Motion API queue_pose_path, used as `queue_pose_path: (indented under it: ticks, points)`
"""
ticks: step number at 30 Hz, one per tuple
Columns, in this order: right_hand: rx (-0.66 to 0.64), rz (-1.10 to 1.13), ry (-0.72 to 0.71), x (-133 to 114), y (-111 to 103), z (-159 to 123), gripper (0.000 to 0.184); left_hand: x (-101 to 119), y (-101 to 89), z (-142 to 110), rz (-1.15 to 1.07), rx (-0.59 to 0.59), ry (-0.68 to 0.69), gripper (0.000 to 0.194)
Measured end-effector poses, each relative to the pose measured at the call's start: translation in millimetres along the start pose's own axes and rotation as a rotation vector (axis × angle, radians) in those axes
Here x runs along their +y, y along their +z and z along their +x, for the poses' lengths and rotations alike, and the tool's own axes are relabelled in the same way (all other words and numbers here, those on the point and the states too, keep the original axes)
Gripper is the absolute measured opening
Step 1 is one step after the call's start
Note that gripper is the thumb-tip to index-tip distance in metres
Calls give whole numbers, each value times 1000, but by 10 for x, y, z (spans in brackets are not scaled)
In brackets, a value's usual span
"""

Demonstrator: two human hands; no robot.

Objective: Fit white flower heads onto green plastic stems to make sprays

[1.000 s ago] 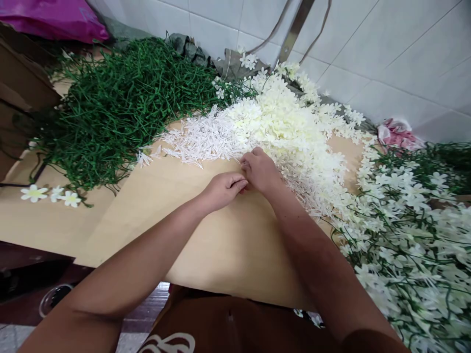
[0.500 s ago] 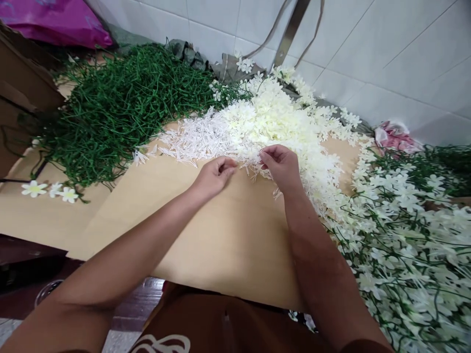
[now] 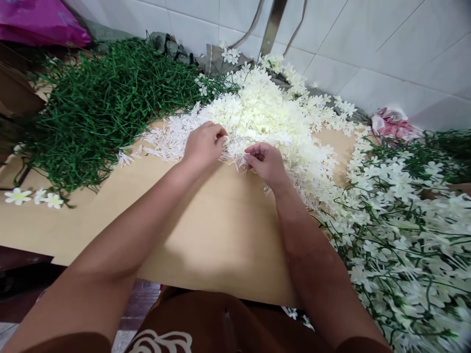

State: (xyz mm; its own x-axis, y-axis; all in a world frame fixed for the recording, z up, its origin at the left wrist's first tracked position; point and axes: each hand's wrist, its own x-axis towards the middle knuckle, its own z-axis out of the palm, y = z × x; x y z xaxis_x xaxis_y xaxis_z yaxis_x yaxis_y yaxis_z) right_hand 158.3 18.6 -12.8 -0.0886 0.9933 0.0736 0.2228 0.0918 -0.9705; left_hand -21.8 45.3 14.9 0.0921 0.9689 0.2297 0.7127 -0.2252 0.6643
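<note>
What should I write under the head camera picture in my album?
Left hand and right hand by heaped white blossoms, green stems piled to the left.

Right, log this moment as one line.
left hand: at white sprigs | right hand: near white blossoms, grip unclear | green stems: heaped left | stemmed flowers: heaped right

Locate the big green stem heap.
In the head view, the green stem heap lies upper left, near the magenta bag and left of the white blossoms.

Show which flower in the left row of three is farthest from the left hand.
The leftmost flower; the other two sit nearer the left hand.
</note>
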Motion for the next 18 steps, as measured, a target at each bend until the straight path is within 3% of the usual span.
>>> queue_pose_path:
  ticks: [3, 8, 13, 18]
  points:
    - [-43, -30, 14, 2, 37, -13, 15, -6, -203, -101, -433, 29, -214, 7]
    - [-71, -254, -29, 17, 113, -55, 12, -32, -283, -448, -986, -107, -515, 20]
    - [-5, -464, -123, 3, 101, -80, 9, -33, -153, -628, -1138, -212, -657, 23]
    - [-5, -220, -107, -105, 113, -116, 6, -62, -163, -603, -1157, -245, -683, 20]
